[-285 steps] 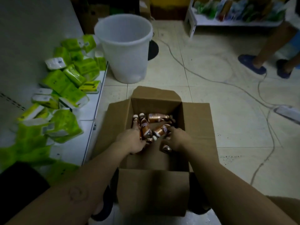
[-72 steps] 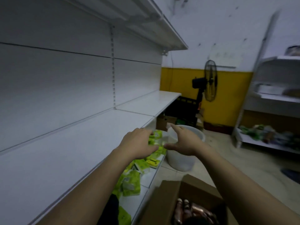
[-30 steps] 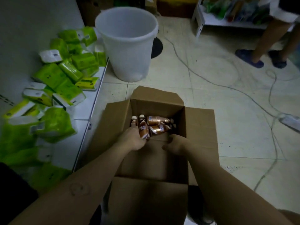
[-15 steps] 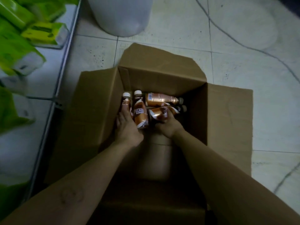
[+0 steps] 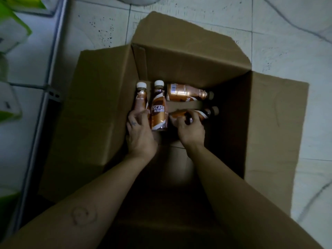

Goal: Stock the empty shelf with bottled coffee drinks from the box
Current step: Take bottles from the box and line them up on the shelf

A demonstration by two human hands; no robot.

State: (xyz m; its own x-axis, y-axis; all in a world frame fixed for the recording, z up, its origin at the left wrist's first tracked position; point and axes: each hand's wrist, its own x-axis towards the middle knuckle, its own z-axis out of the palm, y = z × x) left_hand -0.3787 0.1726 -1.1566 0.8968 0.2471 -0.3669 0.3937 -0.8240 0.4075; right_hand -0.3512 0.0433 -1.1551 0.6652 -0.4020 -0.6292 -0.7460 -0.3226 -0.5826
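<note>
Inside the box (image 5: 179,65) at frame centre, my left grip (image 5: 140,133) seemed, in dim light, closed round the leftmost bottle (image 5: 140,97); my right grip (image 5: 190,130) clamped the lower lying bottle (image 5: 202,115)

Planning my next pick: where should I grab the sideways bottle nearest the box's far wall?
Take the far bottle round its wide labelled body, from above: it lies flat, cap pointing right, close to the box wall, so its top is freest.

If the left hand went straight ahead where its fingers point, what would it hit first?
The left hand grips the leftmost bottle; past it, probably the far wall of the box, though depth is unclear.
</note>
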